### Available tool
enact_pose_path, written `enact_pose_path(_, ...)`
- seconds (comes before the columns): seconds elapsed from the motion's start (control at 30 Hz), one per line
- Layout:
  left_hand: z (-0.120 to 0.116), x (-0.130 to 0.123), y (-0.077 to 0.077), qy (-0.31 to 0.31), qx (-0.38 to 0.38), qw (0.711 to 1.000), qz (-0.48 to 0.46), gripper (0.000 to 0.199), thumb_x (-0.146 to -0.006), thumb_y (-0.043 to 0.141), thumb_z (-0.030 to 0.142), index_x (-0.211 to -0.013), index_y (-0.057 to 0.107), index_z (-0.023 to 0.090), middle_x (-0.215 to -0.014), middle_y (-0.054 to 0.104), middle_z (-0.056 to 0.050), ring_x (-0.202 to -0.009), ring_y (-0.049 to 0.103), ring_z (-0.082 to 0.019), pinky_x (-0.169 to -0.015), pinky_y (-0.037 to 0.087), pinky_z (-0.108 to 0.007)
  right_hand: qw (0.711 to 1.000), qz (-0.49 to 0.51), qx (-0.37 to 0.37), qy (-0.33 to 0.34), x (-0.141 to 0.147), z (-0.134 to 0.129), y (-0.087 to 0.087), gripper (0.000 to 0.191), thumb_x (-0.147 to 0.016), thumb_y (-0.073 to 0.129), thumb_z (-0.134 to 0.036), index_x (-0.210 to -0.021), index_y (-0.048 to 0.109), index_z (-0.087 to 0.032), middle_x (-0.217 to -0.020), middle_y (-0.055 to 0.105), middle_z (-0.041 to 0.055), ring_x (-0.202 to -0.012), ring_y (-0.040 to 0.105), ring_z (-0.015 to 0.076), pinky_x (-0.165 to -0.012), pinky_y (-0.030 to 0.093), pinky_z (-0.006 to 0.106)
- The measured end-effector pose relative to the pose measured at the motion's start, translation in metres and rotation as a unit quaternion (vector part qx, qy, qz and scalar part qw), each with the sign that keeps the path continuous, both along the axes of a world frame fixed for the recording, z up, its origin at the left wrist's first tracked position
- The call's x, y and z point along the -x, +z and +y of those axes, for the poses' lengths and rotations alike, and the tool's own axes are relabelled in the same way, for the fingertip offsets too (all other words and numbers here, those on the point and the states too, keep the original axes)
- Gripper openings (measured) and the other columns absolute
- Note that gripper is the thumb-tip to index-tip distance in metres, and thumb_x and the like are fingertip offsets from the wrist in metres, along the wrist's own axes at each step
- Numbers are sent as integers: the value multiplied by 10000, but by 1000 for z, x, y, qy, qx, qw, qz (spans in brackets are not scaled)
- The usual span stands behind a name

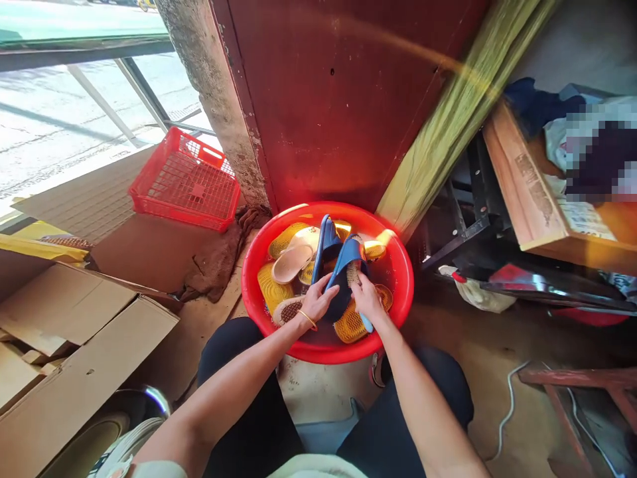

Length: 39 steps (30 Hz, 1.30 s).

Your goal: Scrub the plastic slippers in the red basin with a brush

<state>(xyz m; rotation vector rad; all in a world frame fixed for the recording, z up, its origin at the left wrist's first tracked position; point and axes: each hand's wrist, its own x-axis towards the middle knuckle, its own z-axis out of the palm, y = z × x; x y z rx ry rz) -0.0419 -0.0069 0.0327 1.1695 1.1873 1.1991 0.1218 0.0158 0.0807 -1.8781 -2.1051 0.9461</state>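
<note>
A round red basin (pixel 408 272) between my knees holds several yellow and tan shoes and slippers in water. With my left hand (pixel 318 302) I grip the heel end of a blue slipper (pixel 340 275), which is tilted up over the basin. In my right hand (pixel 367 299) is a brush (pixel 353 272), its bristles at the blue slipper's strap opening and its light blue handle end showing below my palm. A second blue slipper (pixel 326 242) stands just left of the first. A tan clog (pixel 292 263) lies to the left of both.
Behind the basin stands a dark red door (pixel 338 99), with a bundle of pale stalks (pixel 448 126) leaning beside it. A red crate (pixel 186 182) and cardboard boxes (pixel 64 305) are at the left. At the right are a wooden drawer (pixel 527 179) and a low red-brown stool (pixel 582 378).
</note>
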Motion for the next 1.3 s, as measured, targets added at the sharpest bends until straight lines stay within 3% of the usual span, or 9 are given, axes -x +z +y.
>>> enact_pose_path(0.1, -4, 1, 5, 30, -5, 999, -19, 608, -815, 681, 514, -1323, 634, 185, -1253, 697, -72, -1134, 639, -266, -981, 518, -379, 992, 105, 47, -44, 10, 6, 5, 538, -1000, 262, -320, -1492, 416, -164, -924, 731, 79, -563, 658, 156, -545, 527, 238)
enact_pose_path(0.23, 5, 12, 15, 109, 33, 984, -134, 639, -793, 725, 514, -1324, 631, 171, -1265, 692, -80, -1178, 619, -266, -1032, 486, -386, 974, 199, 96, 55, 17, -36, 6, 536, -990, 333, -375, -1502, 401, -231, -779, 685, -3, -413, 551, 106, -431, 452, 202)
enact_pose_path(0.33, 14, 18, 21, 130, 61, 964, -225, 619, -783, 740, 516, -1303, 650, 192, -1275, 691, -74, -1178, 621, -267, -1056, 469, -395, 971, 207, 60, 107, 9, -68, 0, 538, -978, 387, -340, -1506, 426, -240, -838, 707, 13, -506, 603, 121, -519, 500, 221)
enact_pose_path(0.43, 16, 16, 21, 123, 73, 959, -243, 583, -768, 758, 502, -1264, 678, 206, -1278, 691, -67, -1206, 605, -277, -1076, 450, -408, 982, 155, 16, 105, 0, -67, -8, 539, -963, 433, -298, -1498, 463, -237, -1017, 739, 66, -772, 692, 173, -714, 537, 256)
enact_pose_path(0.63, -4, -3, 13, 54, 71, 978, -190, 630, -735, 799, 468, -1294, 669, 206, -1288, 683, -59, -1226, 583, -276, -1071, 439, -388, 997, 62, 0, -51, 11, -2, -13, 499, -965, 378, -254, -1436, 528, -180, -1030, 745, 100, -873, 707, 219, -794, 530, 294)
enact_pose_path(0.73, -8, -1, 12, 49, 72, 981, -174, 679, -749, 781, 498, -1341, 635, 198, -1236, 703, -65, -1160, 615, -266, -1023, 466, -383, 992, 88, 0, -88, 23, 8, -11, 476, -965, 346, -243, -1375, 567, -147, -956, 744, 98, -798, 702, 207, -734, 538, 281)
enact_pose_path(0.93, 9, 16, 20, 131, 45, 980, -146, 565, -800, 703, 430, -1310, 657, 192, -1281, 682, -67, -1217, 571, -256, -1037, 437, -352, 976, 188, 97, 44, 23, -43, -5, 564, -967, 389, -289, -1527, 397, -227, -725, 673, -18, -434, 551, 113, -495, 468, 224)
enact_pose_path(1.17, 16, 22, 18, 14, 63, 998, 13, 702, -648, 587, 148, -1349, 605, 149, -1011, 721, -31, -872, 629, -194, -841, 506, -321, 959, 173, 199, 102, -66, -60, 42, 582, -944, 508, -337, -1521, 449, -282, -629, 576, -65, -388, 425, 80, -391, 371, 191)
enact_pose_path(1.3, 17, 23, 12, 2, -20, 984, 180, 594, -701, 521, 151, -1285, 628, 123, -1004, 717, -59, -906, 640, -237, -897, 513, -397, 974, 161, 134, 87, -82, -62, 44, 589, -952, 510, -399, -1524, 452, -273, -724, 660, -21, -461, 522, 108, -440, 446, 211)
